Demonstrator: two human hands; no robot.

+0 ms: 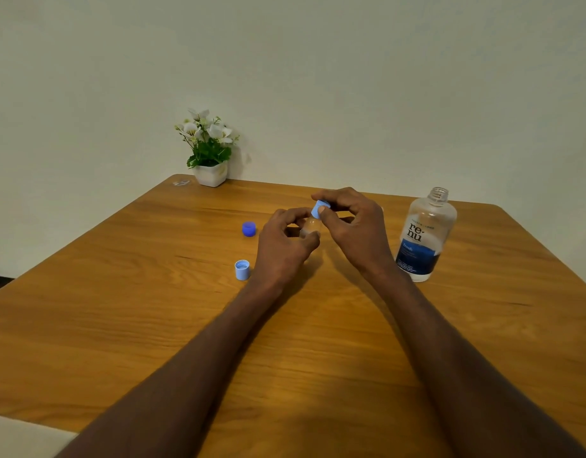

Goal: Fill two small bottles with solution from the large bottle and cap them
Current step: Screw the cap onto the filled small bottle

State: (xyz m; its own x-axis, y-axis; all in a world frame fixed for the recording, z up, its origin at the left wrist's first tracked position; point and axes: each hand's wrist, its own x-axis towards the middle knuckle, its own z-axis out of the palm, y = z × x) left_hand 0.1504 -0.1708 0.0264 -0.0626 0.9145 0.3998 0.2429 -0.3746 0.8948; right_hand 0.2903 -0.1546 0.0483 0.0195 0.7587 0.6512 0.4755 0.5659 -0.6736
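Note:
My left hand (285,242) grips a small clear bottle (309,226) above the middle of the wooden table (119,325). My right hand (351,226) pinches a light blue cap (319,208) at the top of that bottle. The large clear bottle (423,236) with a blue label stands uncapped to the right of my right hand. A light blue cap (242,270) lies open side up left of my left wrist. Farther back sits a darker blue cap (249,229). Whether another small bottle stands behind my hands, I cannot tell.
A white pot of white flowers (210,153) stands at the table's far left corner, by the wall. A small clear object (182,183) lies beside it. The table's near left edge borders a pale surface (20,438).

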